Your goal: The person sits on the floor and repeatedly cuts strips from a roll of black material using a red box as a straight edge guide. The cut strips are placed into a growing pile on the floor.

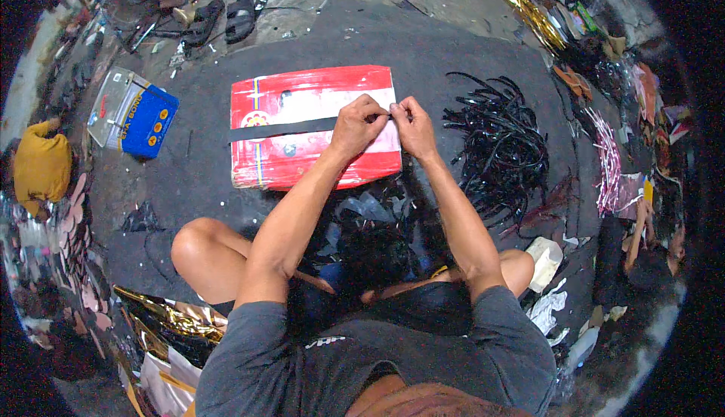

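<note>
In front of my crossed legs lies a flat red and white block (321,164), its surface glossy as if wrapped in plastic or tape. A black strip (291,128) runs across it from the left edge towards the right. At the right edge, my left hand (359,125) is closed, thumb and fingers pinching the strip's end. My right hand (414,128) meets it there, fingertips pinched together at the same spot just past the edge. What lies between the right fingertips is small and mostly hidden, apparently the strip's tip.
Right of the block is a heap of shiny black strips (502,145). A clear and blue plastic tub (140,118) lies on the left, near a mustard-coloured bundle (43,164). Sandals (240,19) sit at the back. Gold strips (532,20) and pink-white strips (606,164) lie farther right.
</note>
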Demonstrator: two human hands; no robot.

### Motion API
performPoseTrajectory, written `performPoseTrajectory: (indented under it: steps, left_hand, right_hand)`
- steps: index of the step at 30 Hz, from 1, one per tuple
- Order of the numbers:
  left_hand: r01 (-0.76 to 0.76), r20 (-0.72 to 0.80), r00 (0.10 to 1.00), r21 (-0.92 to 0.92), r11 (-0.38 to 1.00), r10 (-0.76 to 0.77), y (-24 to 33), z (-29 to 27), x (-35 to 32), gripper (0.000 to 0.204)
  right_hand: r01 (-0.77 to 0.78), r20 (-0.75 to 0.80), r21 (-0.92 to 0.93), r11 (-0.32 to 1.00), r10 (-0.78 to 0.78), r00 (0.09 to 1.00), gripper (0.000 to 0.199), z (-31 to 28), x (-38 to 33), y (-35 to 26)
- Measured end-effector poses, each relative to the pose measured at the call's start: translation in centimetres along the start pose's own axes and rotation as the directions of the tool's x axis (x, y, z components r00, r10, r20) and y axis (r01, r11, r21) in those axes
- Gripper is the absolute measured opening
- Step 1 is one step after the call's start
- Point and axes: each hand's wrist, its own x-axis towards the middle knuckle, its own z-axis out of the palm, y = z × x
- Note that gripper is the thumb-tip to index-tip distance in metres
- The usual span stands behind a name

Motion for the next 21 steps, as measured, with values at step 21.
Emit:
performPoseTrajectory:
  steps: [21]
  left_hand:
    - [-0.058,-0.008,0.998,-0.027,0.998,0.058,0.0,0.8,0.2,0.006]
  right_hand:
    - [-0.076,-0.157,-0.394,0.916,0.015,0.988,0.04,0.5,3.6,-2.3]
